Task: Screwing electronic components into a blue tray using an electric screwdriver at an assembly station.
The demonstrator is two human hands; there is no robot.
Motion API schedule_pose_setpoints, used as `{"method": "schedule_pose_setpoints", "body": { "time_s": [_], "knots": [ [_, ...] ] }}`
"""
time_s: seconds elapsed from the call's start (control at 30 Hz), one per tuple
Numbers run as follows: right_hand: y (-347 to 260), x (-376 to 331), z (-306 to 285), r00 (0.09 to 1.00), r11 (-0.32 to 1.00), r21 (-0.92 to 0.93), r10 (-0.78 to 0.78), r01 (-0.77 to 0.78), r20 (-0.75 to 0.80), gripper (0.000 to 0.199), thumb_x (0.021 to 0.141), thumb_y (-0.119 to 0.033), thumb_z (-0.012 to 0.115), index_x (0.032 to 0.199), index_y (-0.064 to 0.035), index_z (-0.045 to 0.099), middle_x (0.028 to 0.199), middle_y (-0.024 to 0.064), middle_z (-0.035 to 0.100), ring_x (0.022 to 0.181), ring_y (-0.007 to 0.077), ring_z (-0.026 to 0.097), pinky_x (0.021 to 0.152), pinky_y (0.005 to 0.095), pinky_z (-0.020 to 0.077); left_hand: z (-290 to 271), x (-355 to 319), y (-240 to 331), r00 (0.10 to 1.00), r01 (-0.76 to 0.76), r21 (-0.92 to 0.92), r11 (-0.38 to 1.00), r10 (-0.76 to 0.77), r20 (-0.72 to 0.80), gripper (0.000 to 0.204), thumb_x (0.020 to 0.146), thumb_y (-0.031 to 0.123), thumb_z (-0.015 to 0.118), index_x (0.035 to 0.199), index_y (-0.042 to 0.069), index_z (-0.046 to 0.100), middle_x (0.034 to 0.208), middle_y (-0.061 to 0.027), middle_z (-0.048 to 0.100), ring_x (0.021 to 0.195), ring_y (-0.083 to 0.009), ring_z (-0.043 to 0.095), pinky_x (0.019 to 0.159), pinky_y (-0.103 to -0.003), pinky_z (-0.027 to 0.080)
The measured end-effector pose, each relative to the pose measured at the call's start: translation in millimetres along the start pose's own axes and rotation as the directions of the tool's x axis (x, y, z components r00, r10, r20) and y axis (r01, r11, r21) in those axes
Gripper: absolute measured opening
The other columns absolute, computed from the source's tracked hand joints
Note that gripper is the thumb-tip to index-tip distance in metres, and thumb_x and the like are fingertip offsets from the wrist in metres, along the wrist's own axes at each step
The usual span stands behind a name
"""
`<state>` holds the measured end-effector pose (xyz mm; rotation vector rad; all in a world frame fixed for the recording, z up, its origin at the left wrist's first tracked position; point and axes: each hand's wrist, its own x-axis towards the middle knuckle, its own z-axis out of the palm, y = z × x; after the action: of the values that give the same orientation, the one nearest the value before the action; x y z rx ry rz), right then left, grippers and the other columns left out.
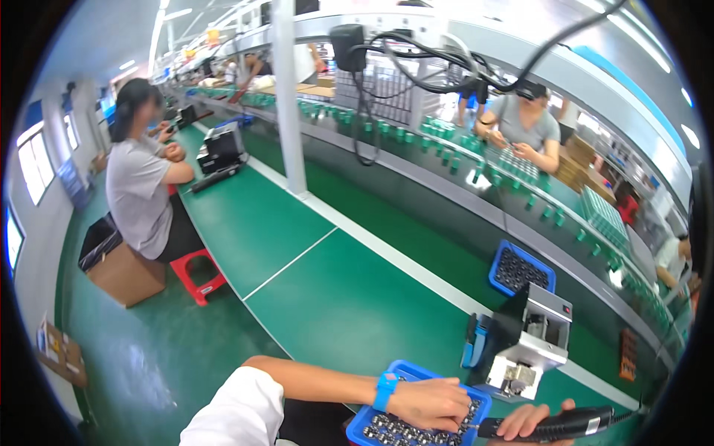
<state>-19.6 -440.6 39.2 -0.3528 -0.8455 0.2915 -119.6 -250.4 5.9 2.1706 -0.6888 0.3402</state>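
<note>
My left hand [430, 403], with a blue band on the wrist, reaches over a blue tray [359, 431] of small shiny round metal parts [405, 432]. Its fingers are bent down and pressed together among the parts; what they pinch is hidden. My right hand [526, 421] is wrapped round a black electric screwdriver [576, 425], held nearly level. The driver's tip points left, close to my left fingertips. A cable runs off its back end to the right.
A silver and black bench machine [547, 320] stands beyond the tray, with a blue-handled tool [474, 340] beside it. Another blue tray [502, 249] holds dark parts. A white post [288, 111] rises from the bench. Two people work at left and far right.
</note>
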Motion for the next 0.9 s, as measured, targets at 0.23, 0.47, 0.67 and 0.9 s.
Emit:
{"method": "schedule_pose_setpoints", "body": {
  "time_s": [0.23,0.47,0.67,0.9],
  "knots": [
    [-2,6,-6,0.983,0.998,0.02,0.05,-0.055,0.177,0.072,0.097,-0.057,0.045,0.151,-0.0096,0.037,0.081,0.0185,0.055,0.063,0.032,0.051,0.058,0.0459,0.0469,-11,-4,4,1.0,-0.025,-0.007,1.0,0.025,0.003,0.027,0.087,0.03,0.071,0.079,0.006,0.062,0.086,-0.0122,0.062,0.086,-0.032,0.062,0.074,-0.046,0.047],
    [2,4,15,0.994,0.998,-0.013,0.058,-0.057,0.088,0.061,0.1,-0.049,0.045,0.146,-0.0088,0.043,0.079,0.0189,0.054,0.062,0.0328,0.052,0.056,0.0444,0.0458,-6,-5,-2,0.993,-0.091,-0.018,0.996,0.089,-0.072,0.028,0.088,0.028,0.071,0.076,0.006,0.058,0.082,-0.0122,0.059,0.083,-0.0331,0.06,0.07,-0.045,0.046],
    [2,6,17,0.99,0.996,-0.062,0.068,-0.061,0.126,0.053,0.102,-0.041,0.045,0.145,-0.0099,0.045,0.079,0.0194,0.054,0.063,0.033,0.052,0.056,0.0451,0.0465,-8,-3,0,0.991,-0.101,0.009,0.995,0.101,-0.084,0.028,0.088,0.028,0.071,0.077,0.005,0.059,0.082,-0.0123,0.059,0.085,-0.0335,0.06,0.071,-0.045,0.046],
    [0,8,11,0.975,0.995,-0.06,0.093,-0.083,0.203,0.051,0.102,-0.036,0.044,0.147,-0.011,0.041,0.081,0.0216,0.055,0.066,0.0364,0.053,0.057,0.048,0.048,-1,-3,0,0.998,-0.042,0.044,0.998,0.044,-0.037,0.029,0.087,0.033,0.071,0.08,0.006,0.061,0.086,-0.0121,0.061,0.09,-0.0319,0.061,0.08,-0.05,0.044]
  ]
}}
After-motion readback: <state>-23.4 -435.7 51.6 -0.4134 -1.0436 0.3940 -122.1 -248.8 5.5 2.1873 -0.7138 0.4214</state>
